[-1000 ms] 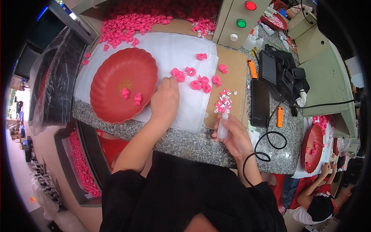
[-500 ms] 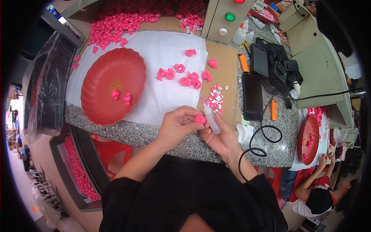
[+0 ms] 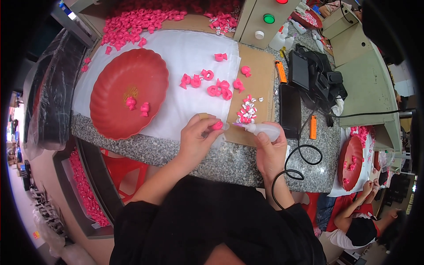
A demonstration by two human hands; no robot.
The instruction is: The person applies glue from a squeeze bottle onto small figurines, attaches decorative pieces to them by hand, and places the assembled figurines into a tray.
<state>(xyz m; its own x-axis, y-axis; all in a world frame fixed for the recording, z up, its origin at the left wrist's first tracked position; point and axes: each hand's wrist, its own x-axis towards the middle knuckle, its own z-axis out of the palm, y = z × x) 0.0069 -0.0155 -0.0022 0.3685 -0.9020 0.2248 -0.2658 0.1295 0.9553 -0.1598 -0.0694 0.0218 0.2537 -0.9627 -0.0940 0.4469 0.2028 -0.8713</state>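
Between the thumb and fingers of my left hand (image 3: 194,140) is a small pink plastic figure part (image 3: 217,125), partly hidden by the fingertips. My right hand (image 3: 270,152) is closed around a translucent squeeze bottle (image 3: 266,130). The bottle lies tilted almost level, its purple needle tip (image 3: 239,125) pointing left toward the pink part, a short gap apart. Just beyond the tip, small white and pink pieces (image 3: 247,111) lie heaped on cardboard (image 3: 260,84). Several loose pink parts (image 3: 213,91) rest on the white cloth (image 3: 190,53) farther away.
A red scalloped bowl (image 3: 152,66) at left holds two pink figures. A large pink pile (image 3: 132,24) fills the shelf behind. On the right are a black phone (image 3: 289,106), orange lighters (image 3: 312,127), a looping black cable (image 3: 304,161) and a co-worker (image 3: 360,221).
My hands have moved apart. The bottle has swung from steep to nearly level, its tip now pointing left. The pink part has shifted slightly left and up with my left hand.
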